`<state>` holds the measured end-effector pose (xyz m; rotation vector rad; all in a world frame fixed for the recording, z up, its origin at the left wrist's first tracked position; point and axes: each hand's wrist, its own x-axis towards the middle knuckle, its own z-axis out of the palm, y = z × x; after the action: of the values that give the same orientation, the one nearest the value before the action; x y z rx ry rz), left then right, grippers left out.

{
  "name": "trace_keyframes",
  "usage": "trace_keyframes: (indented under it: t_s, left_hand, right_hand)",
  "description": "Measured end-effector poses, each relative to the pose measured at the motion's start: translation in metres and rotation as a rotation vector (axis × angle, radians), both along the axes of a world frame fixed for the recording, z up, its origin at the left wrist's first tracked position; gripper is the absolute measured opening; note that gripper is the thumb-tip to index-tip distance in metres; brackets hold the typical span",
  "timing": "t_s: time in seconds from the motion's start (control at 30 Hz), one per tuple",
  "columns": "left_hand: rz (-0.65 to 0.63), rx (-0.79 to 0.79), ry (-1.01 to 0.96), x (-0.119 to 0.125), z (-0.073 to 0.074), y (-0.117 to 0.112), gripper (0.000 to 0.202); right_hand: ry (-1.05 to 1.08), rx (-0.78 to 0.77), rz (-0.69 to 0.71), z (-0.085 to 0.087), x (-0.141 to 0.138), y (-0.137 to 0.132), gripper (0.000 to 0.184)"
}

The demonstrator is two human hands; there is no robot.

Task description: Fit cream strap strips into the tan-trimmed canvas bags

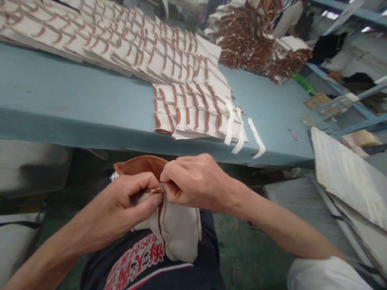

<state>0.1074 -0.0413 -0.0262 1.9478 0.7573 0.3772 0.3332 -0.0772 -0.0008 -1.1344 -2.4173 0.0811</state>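
A sewn off-white fabric piece with brown lining (180,229) hangs in front of my lap, its brown inside showing at the top. My left hand (130,201) pinches the seam edge near the middle between thumb and forefinger. Right beside it, my right hand (196,181) is closed on the same seam, fingers curled inward. The two hands almost touch. What lies under the right fingertips is hidden. Below the hands, the piece hangs down over a dark apron with red lettering (137,257).
Overlapping rows of similar white pieces with brown edges (193,108) cover much of the blue table (60,96). White strips (256,139) lie at their right end. A tall brown-and-white pile (242,40) stands behind, with a person's arm (288,20) near it. Cardboard (347,173) leans at right.
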Motion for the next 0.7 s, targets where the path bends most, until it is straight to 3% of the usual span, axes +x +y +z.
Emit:
trace_keyframes:
  t_s: [0.2,0.33,0.47,0.7]
  left_hand:
    - [0.016,0.173,-0.021,-0.002,0.003,-0.005,0.028]
    - [0.041,0.158,0.0,-0.001,0.008,-0.004,0.027]
    - [0.061,0.115,0.022,0.003,0.015,0.001,0.03]
    - [0.001,0.134,0.021,0.002,0.03,0.011,0.025]
  right_hand:
    - [0.176,-0.462,-0.001,0.008,0.003,0.005,0.008]
    - [0.253,-0.675,0.038,0.021,0.005,0.008,0.008]
    - [0.264,-0.691,0.027,0.026,0.005,0.011,0.01]
    - [0.299,-0.527,0.059,0.023,0.007,0.009,0.01]
